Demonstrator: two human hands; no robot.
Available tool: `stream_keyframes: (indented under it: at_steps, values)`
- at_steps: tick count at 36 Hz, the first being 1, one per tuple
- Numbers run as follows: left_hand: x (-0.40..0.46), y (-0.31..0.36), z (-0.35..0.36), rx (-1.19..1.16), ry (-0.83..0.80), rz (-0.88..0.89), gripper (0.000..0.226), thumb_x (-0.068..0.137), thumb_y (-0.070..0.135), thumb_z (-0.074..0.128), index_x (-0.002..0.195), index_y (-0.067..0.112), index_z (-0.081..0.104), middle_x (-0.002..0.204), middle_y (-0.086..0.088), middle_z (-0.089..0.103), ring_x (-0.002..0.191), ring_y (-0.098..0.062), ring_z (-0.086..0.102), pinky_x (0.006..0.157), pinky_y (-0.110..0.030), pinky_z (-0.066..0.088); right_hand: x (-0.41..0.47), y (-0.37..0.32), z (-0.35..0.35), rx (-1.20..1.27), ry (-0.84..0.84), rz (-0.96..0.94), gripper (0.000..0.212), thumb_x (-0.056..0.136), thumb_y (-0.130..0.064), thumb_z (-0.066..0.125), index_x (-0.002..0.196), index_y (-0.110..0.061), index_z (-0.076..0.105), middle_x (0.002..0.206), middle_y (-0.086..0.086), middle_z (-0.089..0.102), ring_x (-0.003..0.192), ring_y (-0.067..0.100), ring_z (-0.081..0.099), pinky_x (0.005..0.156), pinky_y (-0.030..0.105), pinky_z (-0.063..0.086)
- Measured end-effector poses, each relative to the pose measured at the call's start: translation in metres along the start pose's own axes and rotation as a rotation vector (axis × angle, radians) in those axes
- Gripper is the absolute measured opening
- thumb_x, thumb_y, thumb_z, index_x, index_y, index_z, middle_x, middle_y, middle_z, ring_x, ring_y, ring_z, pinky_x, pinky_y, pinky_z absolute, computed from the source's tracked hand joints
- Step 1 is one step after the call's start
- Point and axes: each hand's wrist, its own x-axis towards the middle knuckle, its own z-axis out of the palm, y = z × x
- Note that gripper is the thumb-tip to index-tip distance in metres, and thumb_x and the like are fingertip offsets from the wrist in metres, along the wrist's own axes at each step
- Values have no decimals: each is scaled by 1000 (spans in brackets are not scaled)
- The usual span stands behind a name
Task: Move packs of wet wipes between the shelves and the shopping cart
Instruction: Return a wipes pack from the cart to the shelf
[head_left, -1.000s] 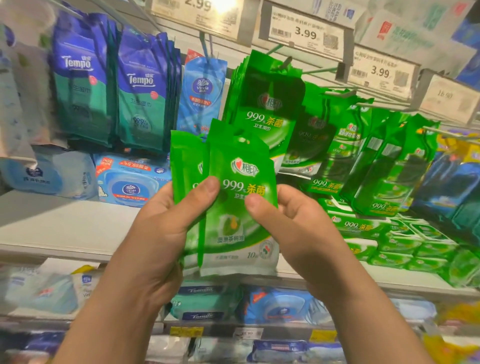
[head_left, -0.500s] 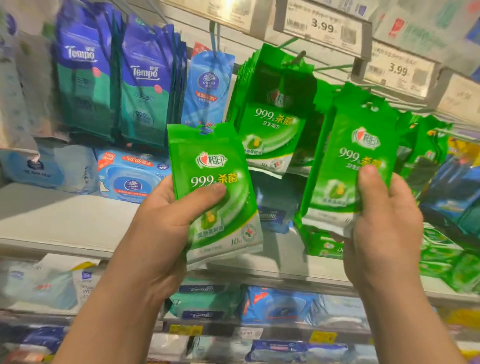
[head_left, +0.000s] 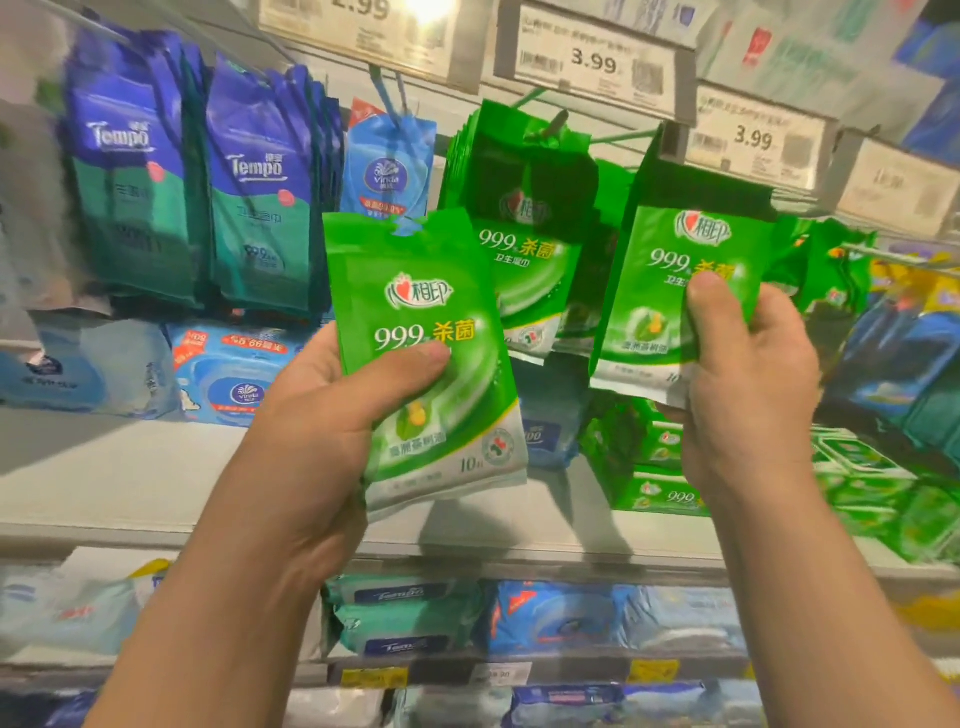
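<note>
Since half a second ago the right hand has carried its green wet wipes pack higher, so the pack's top now reaches the peg hook under the 3.99 price tag; the left hand has barely shifted. The right hand pinches its pack low on the right side, thumb pressed on the front and fingers curled out of sight behind it. The pack's upper part falls in shadow, so whether its hanging hole meets the hook is hard to make out. The left hand grips a second green wet wipes pack, thumb laid across the printed front, the other fingers hidden behind; the pack stands upright above the palm, tilted slightly left. Both packs are flat, glossy plastic pouches, green fading to a white band at the bottom, with crinkled sealed edges.

Between the hands and farther back, a bunch of hanging green packs dangles from a hook. Beyond the left hand hang soft blue-and-teal Tempo packs and a light blue Vinda pack, partly covered by the held pack. Below the right hand, stacked green packs lie on the pale shelf, blurred towards the frame's edge. The lower shelf's packs and labels under the wrists are too smeared to read.
</note>
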Motion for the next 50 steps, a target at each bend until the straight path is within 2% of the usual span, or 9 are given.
stream_keyframes:
  at_steps: [6, 10, 15, 20, 26, 32, 36, 44, 50]
  values:
    - [8, 7, 3, 35, 0, 46, 49, 67, 10, 70, 116, 8, 70, 102, -14, 78, 83, -27, 78, 72, -41, 64, 4, 13, -3, 9, 31, 57, 24, 85, -42, 74, 83, -22, 62, 86, 3, 59, 80, 19, 51, 74, 39, 46]
    - [7, 13, 6, 61, -19, 63, 55, 67, 9, 69, 121, 5, 67, 100, -14, 79, 81, -27, 78, 67, -37, 63, 9, 23, 0, -34, 68, 125, 48, 86, -49, 73, 121, -18, 63, 117, 1, 64, 103, 16, 62, 91, 42, 51]
    - [9, 16, 8, 135, -40, 79, 59, 66, 8, 71, 124, 6, 65, 102, -13, 79, 85, -28, 78, 72, -41, 64, 16, 37, 9, -55, 78, 177, 71, 96, -44, 64, 154, -13, 35, 70, 1, 47, 50, 9, 38, 48, 27, 33]
    - [11, 17, 8, 220, -92, 75, 61, 67, 2, 81, 125, 6, 63, 107, -13, 78, 93, -30, 77, 80, -42, 62, 20, 47, 21, -110, 84, 239, 62, 97, -48, 62, 146, -15, 43, 58, -6, 43, 40, 3, 38, 43, 25, 37]
    - [15, 17, 11, 245, -114, 69, 54, 67, 7, 78, 119, 8, 65, 104, -11, 78, 89, -26, 77, 78, -39, 63, 16, 59, 18, -156, 46, 291, 37, 95, -55, 60, 89, -23, 43, 56, -10, 48, 50, 13, 59, 39, 26, 39]
    - [18, 14, 16, 257, -111, 52, 55, 64, 10, 74, 119, 7, 64, 101, -11, 79, 86, -25, 77, 79, -40, 63, -5, 68, 7, -124, 161, 400, 43, 91, -50, 67, 118, -17, 56, 102, -3, 66, 76, 16, 65, 58, 31, 50]
    - [18, 11, 19, 262, -137, 34, 53, 67, 6, 78, 119, 7, 65, 104, -12, 78, 87, -26, 77, 80, -40, 63, -29, 54, 2, -115, 274, 247, 32, 81, -50, 65, 102, -29, 55, 93, 1, 59, 76, 15, 54, 71, 35, 46]
    - [14, -3, 38, 261, -216, 17, 57, 75, 2, 75, 130, 3, 59, 114, -19, 75, 101, -37, 74, 83, -44, 62, -62, -9, -2, 65, -420, 157, 32, 87, -37, 69, 98, -9, 58, 62, -10, 58, 55, 4, 53, 52, 16, 43]
    - [9, -16, 57, 252, -168, 26, 55, 74, 8, 77, 128, 6, 61, 113, -17, 76, 100, -34, 75, 82, -41, 62, -46, -5, -16, -6, -446, 211, 20, 89, -20, 76, 101, -12, 62, 71, 6, 61, 60, 9, 55, 55, 19, 45]
